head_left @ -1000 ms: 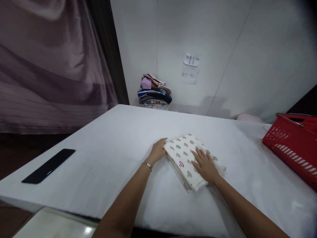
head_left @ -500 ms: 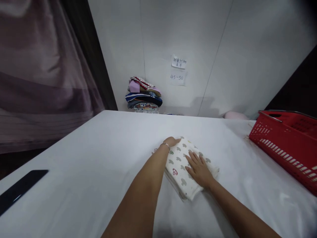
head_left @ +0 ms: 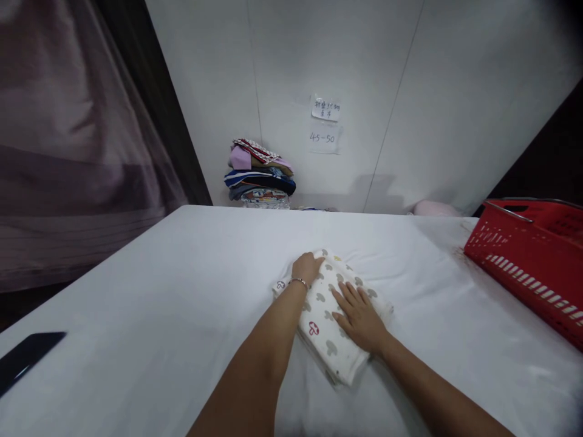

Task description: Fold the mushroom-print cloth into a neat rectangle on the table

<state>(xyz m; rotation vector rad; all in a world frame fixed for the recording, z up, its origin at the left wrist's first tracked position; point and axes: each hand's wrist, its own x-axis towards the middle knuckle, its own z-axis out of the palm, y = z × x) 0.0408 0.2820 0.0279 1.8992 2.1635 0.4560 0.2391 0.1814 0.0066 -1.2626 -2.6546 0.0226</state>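
Note:
A folded white cloth (head_left: 325,315) with grey mushroom-like shapes and a few coloured ones lies in layers on the white-covered table (head_left: 182,291). My left hand (head_left: 307,267), with a bracelet at the wrist, is closed on its far left edge. The thumb shows on top of the cloth, while the other fingers are mostly hidden. My right hand (head_left: 359,318) rests flat on the upper layer with its fingers spread. A small corner of cloth sticks out left of my left wrist.
A red perforated basket (head_left: 532,261) with metal handles stands at the right. Against the wall is a stack of folded fabrics (head_left: 262,173), below two paper notes (head_left: 324,124). A dark flat object (head_left: 30,358) lies at the left edge, near a pinkish curtain (head_left: 68,152).
The view has shifted slightly. The cloth and both hands sit a little further left and nearer to me. Both hands keep their places on the cloth.

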